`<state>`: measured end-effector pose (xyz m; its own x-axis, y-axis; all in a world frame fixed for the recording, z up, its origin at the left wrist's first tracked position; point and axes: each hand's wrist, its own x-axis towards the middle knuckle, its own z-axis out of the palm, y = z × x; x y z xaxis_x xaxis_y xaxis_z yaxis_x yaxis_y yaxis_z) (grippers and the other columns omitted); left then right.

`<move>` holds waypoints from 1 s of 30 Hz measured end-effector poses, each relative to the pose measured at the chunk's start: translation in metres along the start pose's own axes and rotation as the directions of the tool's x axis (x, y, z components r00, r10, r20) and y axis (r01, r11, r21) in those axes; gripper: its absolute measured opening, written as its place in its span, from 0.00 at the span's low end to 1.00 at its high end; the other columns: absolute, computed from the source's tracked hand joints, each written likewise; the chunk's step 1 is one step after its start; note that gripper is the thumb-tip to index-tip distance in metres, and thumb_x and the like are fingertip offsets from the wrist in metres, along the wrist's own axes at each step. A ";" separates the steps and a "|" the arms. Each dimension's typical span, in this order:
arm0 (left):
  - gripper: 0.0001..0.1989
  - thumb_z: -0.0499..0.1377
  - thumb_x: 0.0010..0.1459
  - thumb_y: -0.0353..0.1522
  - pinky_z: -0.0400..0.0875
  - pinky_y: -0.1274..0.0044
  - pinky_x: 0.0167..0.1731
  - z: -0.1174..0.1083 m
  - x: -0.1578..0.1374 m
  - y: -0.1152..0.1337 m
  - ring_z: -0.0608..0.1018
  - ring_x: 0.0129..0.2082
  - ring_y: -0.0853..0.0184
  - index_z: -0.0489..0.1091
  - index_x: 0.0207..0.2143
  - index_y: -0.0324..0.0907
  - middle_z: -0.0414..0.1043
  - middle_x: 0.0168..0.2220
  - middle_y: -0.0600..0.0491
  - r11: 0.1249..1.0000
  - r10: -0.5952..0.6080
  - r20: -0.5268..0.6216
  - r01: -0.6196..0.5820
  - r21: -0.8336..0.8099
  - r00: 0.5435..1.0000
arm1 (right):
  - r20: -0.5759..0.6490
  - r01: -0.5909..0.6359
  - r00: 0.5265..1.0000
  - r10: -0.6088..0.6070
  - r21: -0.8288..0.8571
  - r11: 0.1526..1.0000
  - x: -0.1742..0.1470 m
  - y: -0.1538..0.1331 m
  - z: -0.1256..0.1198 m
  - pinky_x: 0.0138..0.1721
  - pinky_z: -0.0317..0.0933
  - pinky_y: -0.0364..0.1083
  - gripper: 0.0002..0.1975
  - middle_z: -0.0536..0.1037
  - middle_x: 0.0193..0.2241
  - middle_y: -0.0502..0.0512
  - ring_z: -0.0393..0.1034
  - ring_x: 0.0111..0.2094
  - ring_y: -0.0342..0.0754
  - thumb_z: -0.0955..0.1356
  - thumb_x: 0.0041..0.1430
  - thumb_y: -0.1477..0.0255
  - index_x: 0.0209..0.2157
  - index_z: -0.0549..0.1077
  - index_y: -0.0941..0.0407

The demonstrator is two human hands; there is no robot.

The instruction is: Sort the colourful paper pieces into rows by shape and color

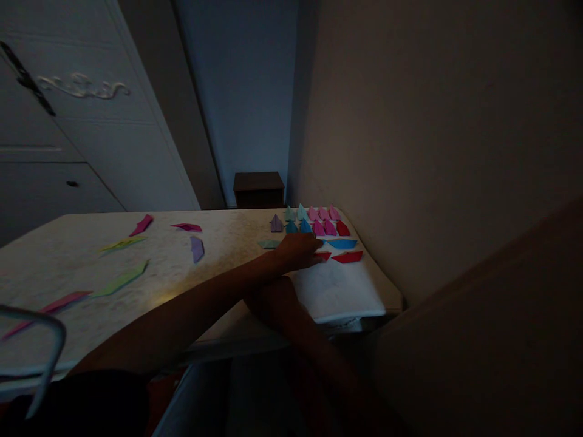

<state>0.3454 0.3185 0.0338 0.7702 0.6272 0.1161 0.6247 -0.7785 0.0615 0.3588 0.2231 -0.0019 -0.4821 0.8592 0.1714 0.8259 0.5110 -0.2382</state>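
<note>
My left hand point(298, 250) reaches across to the right side of the table, over the folded paper pieces. Its fingertips are at the left end of a red folded paper strip point(323, 256) and close to a blue folded strip point(342, 243). Whether they pinch or only touch the paper is too dark to tell. Under my left forearm, my right hand point(268, 297) is near the table edge, its fingers hidden. Another red strip point(347, 257) and a pale green piece point(268, 244) lie beside the left hand. Behind it stand two rows of pointed folded papers point(317, 227) in pink, blue, teal, purple and red.
On the left of the table point(237, 227) are loose folded strips: yellow point(122, 243), green point(122, 279), lilac point(197, 249) and several pink ones point(186, 227). A white sheet point(341, 291) lies at the front right. A wall point(432, 121) borders the right side; a cabinet point(113, 139) stands left.
</note>
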 end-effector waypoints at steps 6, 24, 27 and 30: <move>0.18 0.55 0.61 0.40 0.70 0.71 0.35 -0.003 0.018 0.007 0.77 0.42 0.57 0.69 0.51 0.44 0.70 0.49 0.44 0.987 0.153 -0.025 -0.151 0.063 0.988 | 0.046 0.007 0.999 -0.006 -0.021 1.000 -0.001 0.000 -0.004 0.34 0.65 0.49 0.15 0.80 0.38 0.62 0.76 0.37 0.56 0.60 0.64 0.67 0.41 0.76 0.59; 0.09 0.53 0.55 0.35 0.55 0.79 0.23 -0.005 -0.196 -0.042 0.66 0.21 0.71 0.61 0.25 0.42 0.63 0.20 0.58 0.827 -0.493 -0.158 0.405 -0.389 0.855 | 0.010 -0.002 1.000 0.003 -0.072 0.997 -0.002 -0.001 -0.003 0.33 0.58 0.43 0.16 0.80 0.34 0.56 0.75 0.35 0.48 0.59 0.67 0.65 0.35 0.76 0.55; 0.09 0.52 0.56 0.35 0.55 0.79 0.23 -0.001 -0.225 -0.049 0.66 0.20 0.70 0.60 0.24 0.42 0.62 0.20 0.58 0.818 -0.510 -0.157 0.419 -0.394 0.846 | 0.000 -0.011 1.000 0.011 -0.096 0.995 -0.003 -0.001 -0.002 0.32 0.55 0.42 0.17 0.80 0.33 0.55 0.74 0.34 0.46 0.58 0.67 0.64 0.34 0.75 0.55; 0.11 0.51 0.56 0.37 0.56 0.79 0.24 -0.001 -0.245 -0.056 0.65 0.21 0.71 0.60 0.24 0.42 0.62 0.20 0.57 0.799 -0.537 -0.199 0.418 -0.433 0.820 | -0.012 -0.019 1.000 0.017 -0.115 0.993 -0.004 0.000 -0.001 0.30 0.52 0.42 0.18 0.80 0.31 0.54 0.73 0.33 0.45 0.59 0.67 0.64 0.32 0.75 0.55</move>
<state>0.1215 0.2081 0.0033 0.2701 0.9272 0.2596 0.7653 -0.3704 0.5265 0.3604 0.2197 -0.0017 -0.4642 0.8675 0.1788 0.8628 0.4885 -0.1303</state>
